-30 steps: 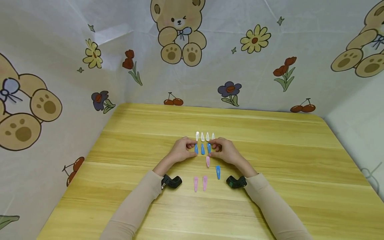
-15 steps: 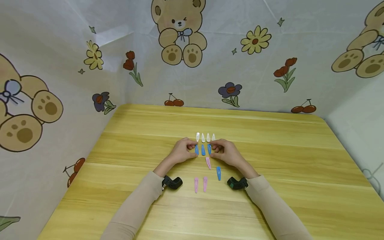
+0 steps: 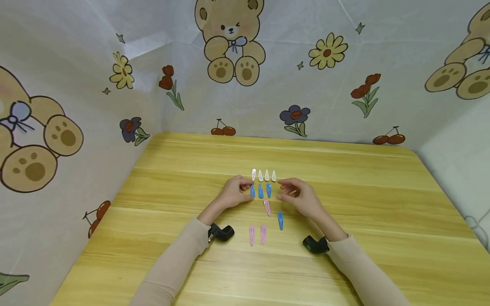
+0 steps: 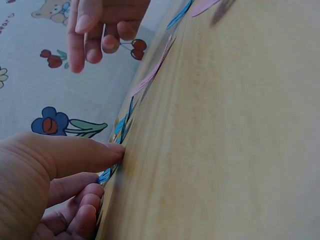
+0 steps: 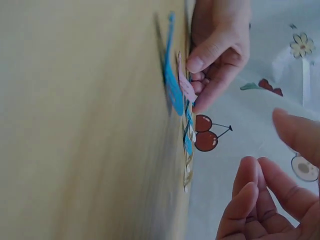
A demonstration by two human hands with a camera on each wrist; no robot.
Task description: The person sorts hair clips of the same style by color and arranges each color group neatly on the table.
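Snap hair clips lie on the wooden table. My left hand (image 3: 232, 193) pinches the leftmost blue hair clip (image 3: 252, 191) lengthwise, thumb at its near end and fingertip at its far end. Two more blue clips stand beside it in the row, a middle one (image 3: 260, 191) and a right one (image 3: 268, 191). To the right of that row my right hand (image 3: 301, 197) hovers with thumb and fingers parted, holding nothing; the right wrist view shows the same gap. Just beyond the blue row runs a row of several white hair clips (image 3: 266, 175).
A slightly tilted pink clip (image 3: 266, 208) lies below the blue row, with another blue clip (image 3: 280, 221) to its lower right. Two pink clips, one left (image 3: 252, 236) and one right (image 3: 263, 234), lie nearer the front. A patterned cloth (image 3: 268, 102) rises behind the table (image 3: 191, 263).
My right hand has let go of the right blue clip and drawn back to the right. The pink clip below the row has turned slightly. My left hand stays in place.
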